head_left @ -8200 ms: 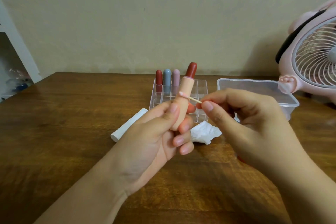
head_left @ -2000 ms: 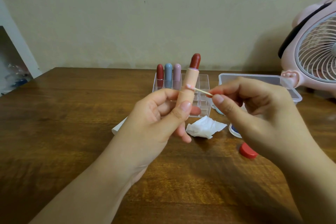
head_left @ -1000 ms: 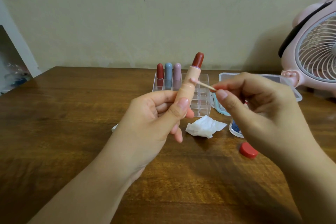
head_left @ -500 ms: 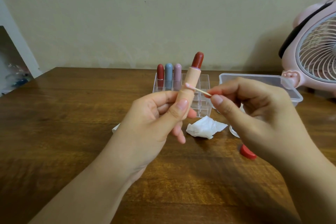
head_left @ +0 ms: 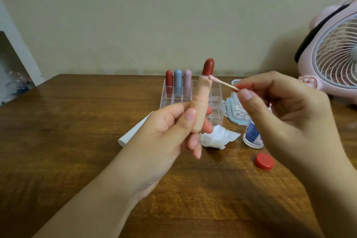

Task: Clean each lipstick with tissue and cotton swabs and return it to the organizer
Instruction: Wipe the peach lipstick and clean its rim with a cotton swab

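A pink desk fan (head_left: 336, 48) with a white wire grille stands at the far right of the brown wooden tabletop (head_left: 67, 131). A red screw cap (head_left: 263, 161) lies loose on the wood, near a small clear bottle (head_left: 252, 137) with a blue label. Behind everything rises a plain pale wall (head_left: 154, 15).

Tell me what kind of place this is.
Probably a room at home: a wooden table against a plain wall, a clear lipstick organizer, and a pink desk fan.
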`<state>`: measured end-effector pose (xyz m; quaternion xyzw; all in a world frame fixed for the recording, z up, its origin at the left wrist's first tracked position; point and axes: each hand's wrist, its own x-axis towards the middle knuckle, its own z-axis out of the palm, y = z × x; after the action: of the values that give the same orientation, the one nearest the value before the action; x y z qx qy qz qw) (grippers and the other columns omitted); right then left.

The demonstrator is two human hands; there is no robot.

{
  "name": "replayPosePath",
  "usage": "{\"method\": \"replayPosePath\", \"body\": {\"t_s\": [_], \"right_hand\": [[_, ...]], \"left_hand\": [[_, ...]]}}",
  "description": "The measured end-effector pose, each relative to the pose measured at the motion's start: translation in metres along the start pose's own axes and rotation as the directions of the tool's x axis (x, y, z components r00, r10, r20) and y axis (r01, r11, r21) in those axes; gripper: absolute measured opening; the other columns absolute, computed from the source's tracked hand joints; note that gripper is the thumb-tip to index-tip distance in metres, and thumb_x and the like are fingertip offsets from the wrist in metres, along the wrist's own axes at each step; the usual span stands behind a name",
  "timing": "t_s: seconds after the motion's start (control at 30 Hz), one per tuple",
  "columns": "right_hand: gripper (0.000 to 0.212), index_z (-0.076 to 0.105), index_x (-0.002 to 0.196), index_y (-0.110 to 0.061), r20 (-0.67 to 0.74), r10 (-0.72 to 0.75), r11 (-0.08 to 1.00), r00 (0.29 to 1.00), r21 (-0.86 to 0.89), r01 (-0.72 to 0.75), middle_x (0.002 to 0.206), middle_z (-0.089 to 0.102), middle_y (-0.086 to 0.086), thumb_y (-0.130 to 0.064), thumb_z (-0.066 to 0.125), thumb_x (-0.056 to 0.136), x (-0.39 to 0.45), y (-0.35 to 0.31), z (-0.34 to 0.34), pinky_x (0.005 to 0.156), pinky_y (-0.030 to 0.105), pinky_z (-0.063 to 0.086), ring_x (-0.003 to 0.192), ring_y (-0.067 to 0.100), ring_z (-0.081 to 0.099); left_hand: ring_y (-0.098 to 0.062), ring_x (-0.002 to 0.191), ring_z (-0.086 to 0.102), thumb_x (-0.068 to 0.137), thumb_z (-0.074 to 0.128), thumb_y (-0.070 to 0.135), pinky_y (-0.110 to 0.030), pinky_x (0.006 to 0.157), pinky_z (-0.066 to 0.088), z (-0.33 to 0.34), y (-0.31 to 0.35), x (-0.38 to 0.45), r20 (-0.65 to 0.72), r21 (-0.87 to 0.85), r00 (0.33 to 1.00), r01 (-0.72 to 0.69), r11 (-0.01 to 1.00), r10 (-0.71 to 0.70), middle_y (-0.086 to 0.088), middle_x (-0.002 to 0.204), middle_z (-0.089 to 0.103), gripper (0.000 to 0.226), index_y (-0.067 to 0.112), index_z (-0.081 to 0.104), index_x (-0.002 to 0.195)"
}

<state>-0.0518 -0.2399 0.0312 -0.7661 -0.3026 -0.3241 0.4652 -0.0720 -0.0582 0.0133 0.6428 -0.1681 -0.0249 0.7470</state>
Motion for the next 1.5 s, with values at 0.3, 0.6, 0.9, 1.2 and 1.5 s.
{"method": "replayPosePath", "body": {"t_s": [0.3,0.6,0.9,1.2,1.5], "right_hand": [[0.008,0.067,0.088,-0.023,0.008,0.043,0.999,0.999,-0.019,-0.043,0.077,0.062,-0.001,-0.020,0.059,0.086,0.0003,-0.0020,0.0004,0.061,0.019,0.044,0.068,0.016,0.054],[0.009,0.067,0.084,-0.023,0.023,0.135,0.982,0.991,0.131,-0.137,0.070,0.060,-0.001,-0.020,0.058,0.085,0.0021,0.0000,0.0001,0.055,0.007,0.038,0.058,0.001,0.050],[0.013,0.067,0.078,-0.026,0.013,0.182,0.955,0.983,0.237,-0.180,0.074,0.060,0.015,-0.019,0.057,0.083,0.0037,0.0022,-0.0021,0.055,0.013,0.039,0.059,0.017,0.049],[0.012,0.067,0.082,-0.023,0.055,0.150,0.965,0.987,0.211,-0.158,0.073,0.060,0.018,-0.021,0.056,0.085,0.0037,-0.0026,-0.0009,0.056,0.019,0.041,0.068,0.034,0.052],[0.014,0.069,0.081,-0.023,0.059,0.185,0.962,0.981,0.192,-0.193,0.074,0.061,0.019,-0.024,0.055,0.085,0.0034,0.0016,-0.0024,0.058,0.032,0.043,0.071,0.036,0.053]], "left_hand": [[-0.008,0.055,0.049,0.083,0.052,0.035,-0.022,0.056,0.047,-0.0012,-0.0014,0.0001,0.021,0.020,1.000,-0.013,1.000,0.013,-0.010,0.078,0.059,0.030,0.016,0.070,0.097],[-0.007,0.054,0.047,0.085,0.053,0.035,-0.021,0.054,0.047,0.0010,-0.0005,-0.0011,0.035,-0.002,0.999,-0.008,1.000,0.008,-0.006,0.078,0.061,0.031,0.013,0.069,0.100],[-0.007,0.053,0.046,0.084,0.052,0.028,-0.020,0.052,0.046,0.0012,0.0031,-0.0018,0.031,-0.086,0.999,-0.020,0.996,0.023,-0.003,0.075,0.061,0.029,0.010,0.069,0.097],[-0.007,0.054,0.047,0.083,0.053,0.032,-0.020,0.053,0.047,0.0021,0.0018,-0.0020,0.049,-0.044,0.999,-0.002,0.999,0.004,-0.004,0.077,0.062,0.030,0.012,0.070,0.099],[-0.008,0.054,0.045,0.083,0.052,0.029,-0.020,0.051,0.047,0.0030,0.0026,-0.0015,0.069,-0.079,0.998,0.009,0.997,-0.003,-0.004,0.076,0.062,0.031,0.009,0.069,0.098]]}}
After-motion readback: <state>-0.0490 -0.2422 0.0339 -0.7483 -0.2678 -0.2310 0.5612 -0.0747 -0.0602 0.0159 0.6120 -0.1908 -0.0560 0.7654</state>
